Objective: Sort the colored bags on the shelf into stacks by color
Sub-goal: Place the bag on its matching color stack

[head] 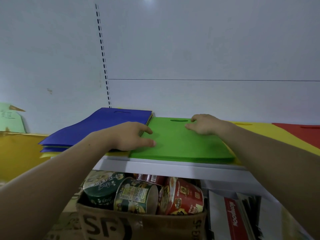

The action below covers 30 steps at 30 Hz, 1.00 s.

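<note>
Pressing on the green stack [181, 144] at the shelf [173, 168] front: left hand [131, 137] flat along its left edge, right hand [204, 125] loosely spread beside its handle slot, gripping nothing. Right of green: yellow stack [270, 129], then red stack [304, 132], seemingly sorted. Left of green: blue-topped pile [97, 125] (yellow and green layers showing), likely left to sort.

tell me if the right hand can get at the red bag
Probably yes: the right hand rests on the green bags, and only flat yellow bags lie between it and the red bag.
</note>
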Available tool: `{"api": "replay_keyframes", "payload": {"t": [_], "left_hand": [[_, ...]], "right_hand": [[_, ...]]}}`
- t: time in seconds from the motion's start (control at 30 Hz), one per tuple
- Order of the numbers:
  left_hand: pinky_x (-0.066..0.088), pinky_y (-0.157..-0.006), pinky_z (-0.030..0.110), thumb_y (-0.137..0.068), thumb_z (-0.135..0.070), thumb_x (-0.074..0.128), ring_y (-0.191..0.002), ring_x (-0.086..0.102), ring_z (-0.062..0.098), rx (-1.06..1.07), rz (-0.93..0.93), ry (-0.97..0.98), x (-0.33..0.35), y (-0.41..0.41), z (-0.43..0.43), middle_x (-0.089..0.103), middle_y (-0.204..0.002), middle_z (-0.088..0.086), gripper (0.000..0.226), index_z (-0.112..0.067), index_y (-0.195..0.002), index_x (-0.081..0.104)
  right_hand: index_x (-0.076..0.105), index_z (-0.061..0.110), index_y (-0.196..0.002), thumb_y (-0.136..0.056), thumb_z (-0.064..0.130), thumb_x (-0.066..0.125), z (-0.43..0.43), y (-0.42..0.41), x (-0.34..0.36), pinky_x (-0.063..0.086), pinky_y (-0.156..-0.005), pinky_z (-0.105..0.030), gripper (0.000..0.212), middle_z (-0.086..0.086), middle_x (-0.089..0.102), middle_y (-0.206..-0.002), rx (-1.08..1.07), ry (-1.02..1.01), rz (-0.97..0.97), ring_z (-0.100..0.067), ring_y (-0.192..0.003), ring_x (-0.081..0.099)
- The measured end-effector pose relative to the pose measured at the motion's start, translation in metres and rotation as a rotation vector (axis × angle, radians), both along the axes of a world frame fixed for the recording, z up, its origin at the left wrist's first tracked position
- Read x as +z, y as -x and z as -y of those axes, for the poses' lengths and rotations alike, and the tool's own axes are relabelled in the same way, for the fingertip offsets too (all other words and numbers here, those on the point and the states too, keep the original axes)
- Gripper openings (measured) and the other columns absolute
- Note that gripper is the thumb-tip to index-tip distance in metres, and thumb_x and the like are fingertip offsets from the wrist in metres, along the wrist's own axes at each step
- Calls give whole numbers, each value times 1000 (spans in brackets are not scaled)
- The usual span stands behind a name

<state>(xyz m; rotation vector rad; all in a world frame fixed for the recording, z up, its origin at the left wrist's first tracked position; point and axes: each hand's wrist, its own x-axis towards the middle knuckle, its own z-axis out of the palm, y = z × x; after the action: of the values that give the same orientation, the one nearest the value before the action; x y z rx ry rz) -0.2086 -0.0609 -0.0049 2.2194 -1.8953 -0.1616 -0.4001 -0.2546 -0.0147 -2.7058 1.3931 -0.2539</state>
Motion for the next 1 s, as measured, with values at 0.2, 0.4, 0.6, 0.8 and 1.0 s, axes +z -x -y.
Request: {"api": "replay_keyframes", "payload": {"t": [0.2, 0.4, 0.6, 0.8, 1.0], "left_hand": [[27, -105, 27, -85, -55, 55, -135, 35, 15, 107, -48, 124, -6, -30, -25, 38, -147, -6, 60, -28, -137, 45], [31, -102, 27, -90, -56, 43, -126, 43, 12, 103, -243, 217, 1, -69, -48, 48, -140, -8, 50, -28, -130, 52], [30, -99, 28, -92, -50, 45, -128, 41, 18, 164, -174, 192, 5, -132, -65, 45, -142, -2, 47, -26, -132, 51], [31, -104, 33, -93, -50, 46, -130, 41, 23, 226, -86, 106, -7, -194, -73, 41, -146, 3, 52, -22, -136, 46], [39, -97, 34, -98, -44, 39, -119, 49, 27, 281, -75, 71, -12, -226, -74, 49, -138, 9, 51, -16, -139, 42]], "right_hand": [[43, 17, -139, -94, 55, 45, -32, -60, 7, 33, -102, -31, 59, -9, 41, -146, 154, 37, 97, -26, -133, 39], [44, 19, -137, -93, 56, 45, -68, -119, 9, 36, -98, -31, 58, -4, 45, -143, 210, 45, 130, -23, -129, 43], [37, 17, -143, -94, 56, 41, -93, -161, 6, 35, -100, -31, 63, -3, 41, -147, 141, -13, 93, -23, -131, 40], [33, 12, -145, -94, 58, 39, -105, -195, 1, 37, -97, -32, 69, -7, 41, -146, -51, -32, 81, -26, -129, 42], [34, 7, -143, -92, 59, 42, -114, -208, -6, 39, -95, -32, 73, -10, 45, -143, -244, -39, 22, -28, -124, 47]]}}
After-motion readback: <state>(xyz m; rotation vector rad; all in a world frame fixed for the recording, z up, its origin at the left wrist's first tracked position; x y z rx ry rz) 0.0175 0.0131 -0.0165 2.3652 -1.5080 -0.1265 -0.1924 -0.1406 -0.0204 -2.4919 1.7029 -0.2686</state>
